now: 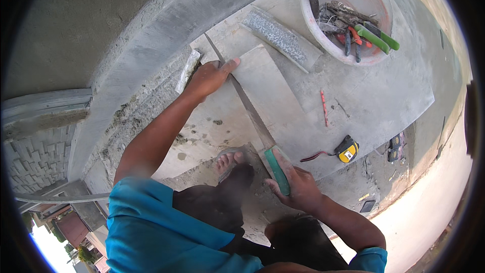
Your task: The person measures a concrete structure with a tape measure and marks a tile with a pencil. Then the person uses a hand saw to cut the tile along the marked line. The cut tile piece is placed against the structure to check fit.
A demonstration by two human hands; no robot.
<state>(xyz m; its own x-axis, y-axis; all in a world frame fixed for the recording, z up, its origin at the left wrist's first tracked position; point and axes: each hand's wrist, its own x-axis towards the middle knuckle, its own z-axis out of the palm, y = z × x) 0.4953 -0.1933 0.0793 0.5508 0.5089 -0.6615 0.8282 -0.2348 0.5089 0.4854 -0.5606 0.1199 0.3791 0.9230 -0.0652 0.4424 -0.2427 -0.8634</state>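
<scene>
My right hand [298, 192] grips the green handle [277, 172] of a long saw, whose blade [251, 111] runs diagonally up-left over pale grey boards [268, 81]. My left hand [211, 78] is closed at the upper part of the blade, over a board edge; whether it holds blade or board is unclear. Just left of it lies a whitish block [188, 70]. A red pencil [324, 107] and a yellow-black tape measure [346, 149] lie to the right. My bare-toed foot [227, 164] is below the boards.
A white bucket [308, 5] of tools, including green-handled ones [379, 38], stands at the upper right beside a speckled curved piece [275, 35]. A curved concrete edge [131, 40] arcs along the upper left. Small dark items [396, 146] lie at right.
</scene>
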